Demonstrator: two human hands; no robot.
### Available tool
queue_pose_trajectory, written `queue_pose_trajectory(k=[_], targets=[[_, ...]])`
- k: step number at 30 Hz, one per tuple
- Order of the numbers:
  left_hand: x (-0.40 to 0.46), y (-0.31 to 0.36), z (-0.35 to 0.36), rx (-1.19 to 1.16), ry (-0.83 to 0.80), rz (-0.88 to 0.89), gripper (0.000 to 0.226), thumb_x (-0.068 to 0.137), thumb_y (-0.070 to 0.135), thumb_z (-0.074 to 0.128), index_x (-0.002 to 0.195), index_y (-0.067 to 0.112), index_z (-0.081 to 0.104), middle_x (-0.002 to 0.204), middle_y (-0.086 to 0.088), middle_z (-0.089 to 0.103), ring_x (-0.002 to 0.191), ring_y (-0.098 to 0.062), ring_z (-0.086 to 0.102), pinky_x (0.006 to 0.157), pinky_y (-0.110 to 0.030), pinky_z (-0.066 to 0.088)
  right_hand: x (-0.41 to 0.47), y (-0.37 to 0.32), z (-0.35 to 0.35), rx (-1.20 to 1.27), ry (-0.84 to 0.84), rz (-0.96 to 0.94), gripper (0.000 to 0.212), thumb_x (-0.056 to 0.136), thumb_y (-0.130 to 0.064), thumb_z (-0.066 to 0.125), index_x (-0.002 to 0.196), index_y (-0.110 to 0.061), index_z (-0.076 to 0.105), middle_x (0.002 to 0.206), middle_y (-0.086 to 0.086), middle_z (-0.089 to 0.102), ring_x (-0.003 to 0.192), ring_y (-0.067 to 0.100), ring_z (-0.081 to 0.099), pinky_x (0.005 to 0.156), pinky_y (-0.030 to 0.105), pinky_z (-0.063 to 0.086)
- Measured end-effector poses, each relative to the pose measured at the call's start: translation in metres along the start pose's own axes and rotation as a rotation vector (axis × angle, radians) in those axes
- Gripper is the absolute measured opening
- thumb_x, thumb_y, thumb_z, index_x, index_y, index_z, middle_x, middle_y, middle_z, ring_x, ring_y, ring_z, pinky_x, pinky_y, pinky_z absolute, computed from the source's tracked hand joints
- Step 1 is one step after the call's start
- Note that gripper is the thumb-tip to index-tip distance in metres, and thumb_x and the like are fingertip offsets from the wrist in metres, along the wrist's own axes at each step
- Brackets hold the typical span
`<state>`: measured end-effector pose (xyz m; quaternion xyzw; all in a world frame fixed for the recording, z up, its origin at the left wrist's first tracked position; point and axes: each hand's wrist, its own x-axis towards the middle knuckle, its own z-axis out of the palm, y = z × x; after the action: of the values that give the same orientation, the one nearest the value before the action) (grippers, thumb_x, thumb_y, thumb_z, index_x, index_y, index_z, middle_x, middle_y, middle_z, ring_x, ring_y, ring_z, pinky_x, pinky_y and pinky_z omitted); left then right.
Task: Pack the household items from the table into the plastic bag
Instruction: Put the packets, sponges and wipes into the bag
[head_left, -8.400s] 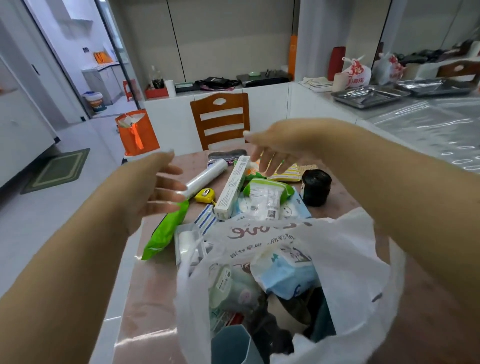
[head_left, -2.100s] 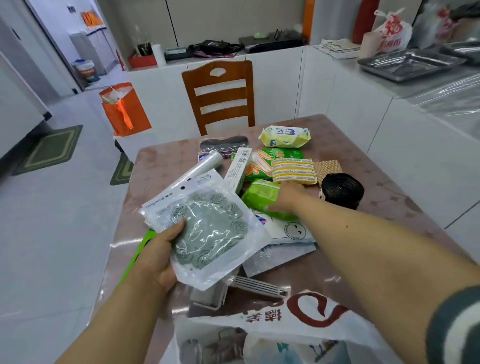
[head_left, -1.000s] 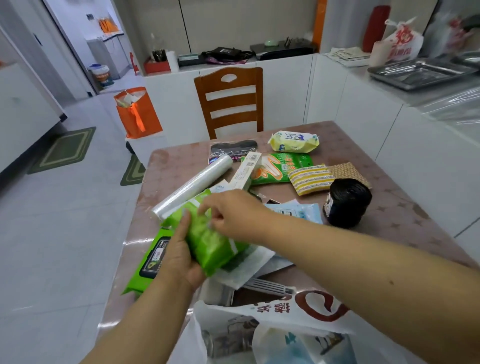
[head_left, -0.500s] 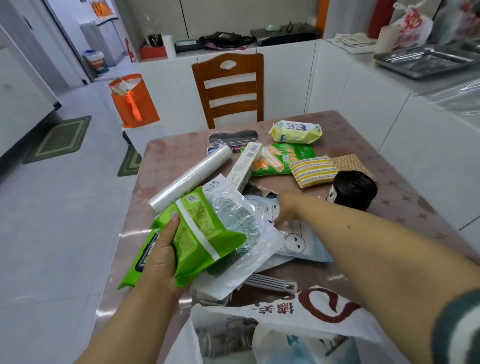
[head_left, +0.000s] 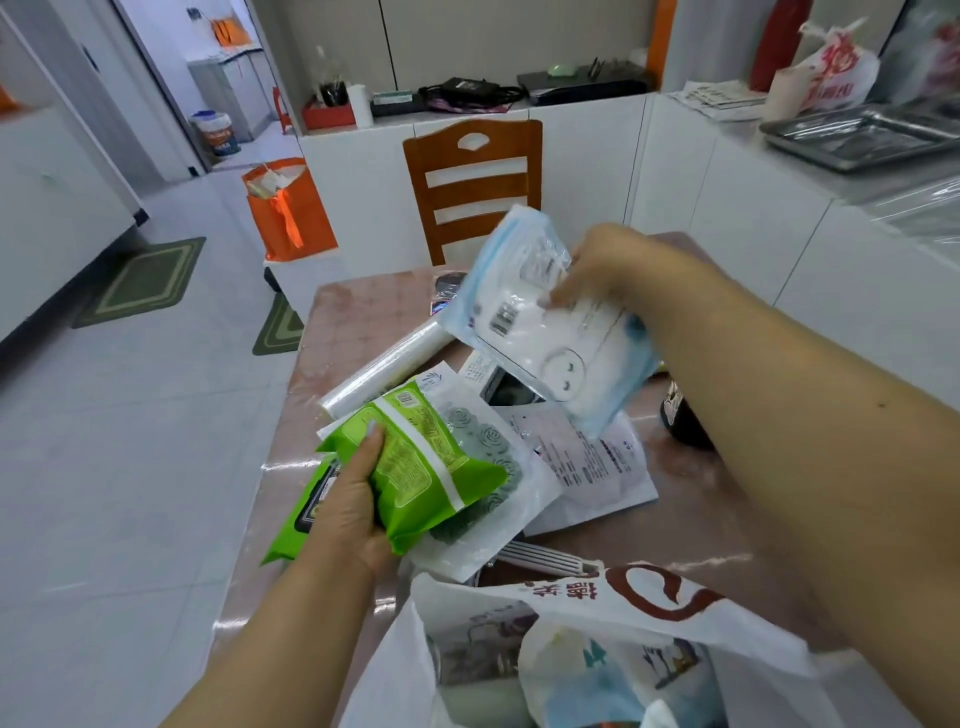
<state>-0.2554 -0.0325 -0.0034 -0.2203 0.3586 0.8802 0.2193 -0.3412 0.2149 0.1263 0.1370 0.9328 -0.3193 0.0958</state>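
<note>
My left hand (head_left: 349, 512) grips a stack of packs low over the table's near left: a bright green pack (head_left: 422, 470) on top, a clear pouch of grey-green rosette pads (head_left: 480, 462) under it, and a flat green wipes pack (head_left: 304, 512) beneath. My right hand (head_left: 605, 270) holds a blue-and-white smiley-face pack (head_left: 545, 332) raised above the table's middle. The white plastic bag (head_left: 587, 613) with red print gapes open at the near edge, with several items inside it.
On the brown table (head_left: 363, 312) lie a clear film roll (head_left: 387, 366), a flat white pouch (head_left: 597, 467), a white comb-like item (head_left: 540, 558) and a black roll (head_left: 683, 423) behind my right arm. A wooden chair (head_left: 472, 176) stands at the far side; white cabinets run along the right.
My right hand has lifted the blue-and-white smiley pack off the table into the air. My left hand still holds the green pack and the pouch, nearly where they were.
</note>
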Motion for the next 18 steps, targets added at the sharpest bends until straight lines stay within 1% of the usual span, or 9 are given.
queue_pose_trajectory(k=[3, 6, 8, 9, 10, 12, 14, 16, 18], targets=[[-0.001, 0.001, 0.002, -0.002, 0.027, 0.012, 0.051, 0.084, 0.038, 0.063, 0.130, 0.015, 0.059, 0.123, -0.017, 0.066, 0.104, -0.038, 0.066, 0.057, -0.053, 0.057, -0.005, -0.004, 0.007, 0.379, -0.146, 0.015, 0.070, 0.041, -0.035, 0.093, 0.100, -0.009, 0.067, 0.091, 0.012, 0.074, 0.085, 0.032, 0.071, 0.086, 0.048, 0.055], [-0.002, 0.001, 0.005, -0.004, 0.029, 0.018, 0.049, 0.086, 0.040, 0.062, 0.129, 0.016, 0.060, 0.123, -0.016, 0.066, 0.109, -0.036, 0.064, 0.063, -0.057, 0.057, -0.009, 0.002, 0.049, 0.630, -0.356, 0.102, 0.043, 0.061, -0.021, 0.086, 0.098, -0.006, 0.068, 0.089, 0.014, 0.075, 0.085, 0.029, 0.072, 0.087, 0.047, 0.055], [-0.004, 0.001, 0.007, -0.006, 0.005, 0.010, 0.051, 0.086, 0.045, 0.060, 0.129, 0.018, 0.060, 0.124, -0.015, 0.066, 0.109, -0.034, 0.064, 0.068, -0.059, 0.057, -0.012, 0.008, 0.081, 0.630, -0.422, 0.128, 0.057, 0.055, -0.031, 0.091, 0.101, -0.006, 0.068, 0.098, 0.014, 0.074, 0.091, 0.029, 0.070, 0.091, 0.048, 0.053], [-0.005, 0.001, 0.008, -0.003, -0.011, 0.004, 0.053, 0.084, 0.048, 0.059, 0.129, 0.018, 0.061, 0.124, -0.015, 0.066, 0.108, -0.034, 0.064, 0.068, -0.059, 0.057, -0.010, 0.011, 0.093, 0.568, -0.417, 0.121, 0.070, 0.045, -0.041, 0.093, 0.102, -0.009, 0.067, 0.100, 0.011, 0.073, 0.093, 0.028, 0.068, 0.090, 0.046, 0.053], [-0.006, 0.000, 0.009, -0.002, -0.025, 0.002, 0.056, 0.083, 0.050, 0.058, 0.128, 0.017, 0.061, 0.121, -0.016, 0.067, 0.104, -0.034, 0.066, 0.065, -0.057, 0.058, -0.011, 0.015, 0.101, 0.478, -0.411, 0.086, 0.071, 0.045, -0.049, 0.091, 0.099, -0.012, 0.066, 0.100, 0.004, 0.071, 0.095, 0.026, 0.065, 0.087, 0.041, 0.052], [-0.010, -0.001, 0.012, 0.005, -0.052, 0.008, 0.056, 0.082, 0.053, 0.056, 0.124, 0.015, 0.063, 0.108, -0.017, 0.072, 0.088, -0.035, 0.071, 0.056, -0.052, 0.058, -0.014, 0.019, 0.104, 0.352, -0.403, 0.035, 0.053, 0.065, -0.054, 0.080, 0.100, -0.019, 0.061, 0.101, -0.010, 0.059, 0.104, 0.022, 0.054, 0.086, 0.033, 0.043], [-0.013, 0.000, 0.014, 0.003, -0.084, 0.015, 0.052, 0.087, 0.053, 0.052, 0.120, 0.014, 0.064, 0.098, -0.017, 0.075, 0.079, -0.035, 0.073, 0.053, -0.049, 0.057, -0.012, 0.026, 0.105, 0.413, -0.485, 0.086, 0.065, 0.067, -0.056, 0.078, 0.118, -0.019, 0.060, 0.114, -0.007, 0.058, 0.115, 0.022, 0.052, 0.098, 0.036, 0.041], [-0.014, 0.000, 0.015, -0.003, -0.120, 0.018, 0.052, 0.089, 0.053, 0.050, 0.121, 0.013, 0.064, 0.101, -0.017, 0.074, 0.084, -0.035, 0.073, 0.057, -0.050, 0.058, -0.012, 0.030, 0.108, 0.624, -0.591, 0.165, 0.057, 0.069, -0.046, 0.080, 0.115, -0.017, 0.065, 0.111, 0.004, 0.070, 0.102, 0.024, 0.064, 0.096, 0.041, 0.048], [-0.012, 0.001, 0.015, -0.003, -0.138, 0.010, 0.055, 0.090, 0.053, 0.050, 0.127, 0.014, 0.061, 0.115, -0.018, 0.070, 0.101, -0.037, 0.068, 0.069, -0.054, 0.058, -0.012, 0.034, 0.113, 0.806, -0.636, 0.186, 0.033, 0.076, -0.033, 0.075, 0.102, -0.013, 0.070, 0.090, 0.007, 0.075, 0.081, 0.023, 0.071, 0.084, 0.037, 0.055]])
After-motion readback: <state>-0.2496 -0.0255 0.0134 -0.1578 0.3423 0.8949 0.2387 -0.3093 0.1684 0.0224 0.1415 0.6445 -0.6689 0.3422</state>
